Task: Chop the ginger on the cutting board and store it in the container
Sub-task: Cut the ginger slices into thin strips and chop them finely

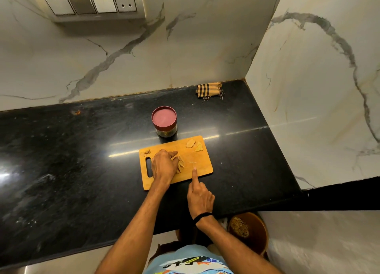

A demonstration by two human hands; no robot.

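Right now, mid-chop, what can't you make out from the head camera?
1. Head view: the left hand holds the ginger and covers most of it, so how much is cut is hidden.
2. Head view: the right hand hides its own palm. Whether it grips anything over the cutting board cannot be told.
3. Head view: the lid covers the container, hiding its contents.

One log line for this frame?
step: chopping | left hand holds ginger on board | right hand: index finger out, grip unclear | container: lid on, behind board
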